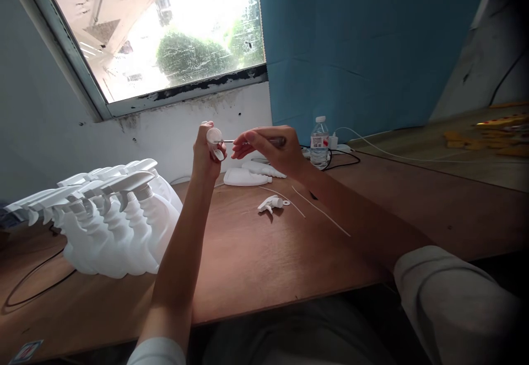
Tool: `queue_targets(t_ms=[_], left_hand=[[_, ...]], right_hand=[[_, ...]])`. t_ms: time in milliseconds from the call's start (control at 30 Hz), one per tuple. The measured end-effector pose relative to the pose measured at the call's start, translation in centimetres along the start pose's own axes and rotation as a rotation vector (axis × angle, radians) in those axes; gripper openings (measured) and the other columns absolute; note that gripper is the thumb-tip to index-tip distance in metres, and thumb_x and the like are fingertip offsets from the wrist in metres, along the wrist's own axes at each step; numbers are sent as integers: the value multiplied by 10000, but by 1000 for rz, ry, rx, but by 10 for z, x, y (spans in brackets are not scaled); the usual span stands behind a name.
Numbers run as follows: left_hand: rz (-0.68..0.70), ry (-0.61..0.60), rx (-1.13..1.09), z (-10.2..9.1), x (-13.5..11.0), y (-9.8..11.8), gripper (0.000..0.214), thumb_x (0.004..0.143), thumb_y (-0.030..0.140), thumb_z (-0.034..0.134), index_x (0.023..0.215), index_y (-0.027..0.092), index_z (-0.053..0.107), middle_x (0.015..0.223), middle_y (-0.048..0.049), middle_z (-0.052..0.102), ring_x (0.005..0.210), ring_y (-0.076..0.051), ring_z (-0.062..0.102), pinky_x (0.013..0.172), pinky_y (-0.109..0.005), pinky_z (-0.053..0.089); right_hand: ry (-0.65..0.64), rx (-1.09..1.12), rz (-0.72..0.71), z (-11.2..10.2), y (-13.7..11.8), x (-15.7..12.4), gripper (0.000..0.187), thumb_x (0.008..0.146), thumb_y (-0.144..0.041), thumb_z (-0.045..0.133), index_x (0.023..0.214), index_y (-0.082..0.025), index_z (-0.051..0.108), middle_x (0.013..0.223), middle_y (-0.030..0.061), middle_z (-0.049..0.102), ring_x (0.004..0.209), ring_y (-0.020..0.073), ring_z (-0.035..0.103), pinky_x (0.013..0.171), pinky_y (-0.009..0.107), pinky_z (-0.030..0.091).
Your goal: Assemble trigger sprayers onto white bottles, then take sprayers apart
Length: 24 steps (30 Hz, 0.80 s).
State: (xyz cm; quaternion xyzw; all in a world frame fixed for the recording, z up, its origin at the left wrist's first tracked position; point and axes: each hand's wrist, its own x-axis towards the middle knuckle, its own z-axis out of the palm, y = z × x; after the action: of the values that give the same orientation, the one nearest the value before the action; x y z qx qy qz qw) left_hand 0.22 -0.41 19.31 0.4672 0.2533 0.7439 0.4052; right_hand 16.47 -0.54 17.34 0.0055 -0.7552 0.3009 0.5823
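Note:
Raised above the table, my left hand (203, 158) is closed around a white spray trigger head (214, 135), its round collar facing me. My right hand (285, 150) grips a screwdriver (278, 141) whose thin shaft points left, its tip at the trigger head; whether it touches cannot be made out. Below the hands, another white trigger head (270, 203) lies on the table beside a small white ring (286, 202). Two thin white tubes (321, 211) lie to its right. White empty-looking bottles (246, 177) rest on their sides behind it.
Several white spray bottles (119, 233) with trigger heads stand packed together on the left of the wooden table (248, 266). A water bottle (319, 142) stands at the back near a charger and cables. A window (185, 34) and a blue sheet (351, 51) are behind.

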Motion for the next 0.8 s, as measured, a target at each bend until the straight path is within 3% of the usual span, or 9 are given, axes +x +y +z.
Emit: queue_targets(t_ms=[167,300,467,633,800], left_hand=[[-38,42,-59,-2,1,-1,318,753,420,660,707,220,416,514,62,395,410,-79,420,417,-216,341],[-40,48,-71,-1,1,-3,320,754,440,674,705,217,449,494,64,409,405,-82,449,399,-208,350],[-221,48,-154,5,0,0,349,810,431,626,642,192,435,468,54,433,397,-76,487,398,-178,413],[-404,32,-286,7,-1,2,367,869,397,564,609,177,430,458,32,453,340,-61,427,273,-153,218],[-431,16,-327,6,1,1,418,884,432,543,584,173,412,468,25,448,308,-37,330,264,-158,159]], right_hand=[[-13,-164,-125,8,7,-4,360,906,-522,573,882,-208,747,895,51,725,805,158,697,790,319,610],[-8,-120,-135,8,10,-4,318,932,-457,564,929,-197,746,890,48,725,804,149,699,784,309,604],[9,-42,-162,7,12,-3,305,956,-416,544,934,-183,740,871,40,725,798,138,704,783,298,602],[44,-102,-182,7,14,-3,326,956,-435,541,912,-175,733,843,34,721,785,134,700,791,293,604],[43,-117,-184,4,16,-2,339,961,-444,529,902,-176,729,849,40,719,782,139,702,763,293,604]])
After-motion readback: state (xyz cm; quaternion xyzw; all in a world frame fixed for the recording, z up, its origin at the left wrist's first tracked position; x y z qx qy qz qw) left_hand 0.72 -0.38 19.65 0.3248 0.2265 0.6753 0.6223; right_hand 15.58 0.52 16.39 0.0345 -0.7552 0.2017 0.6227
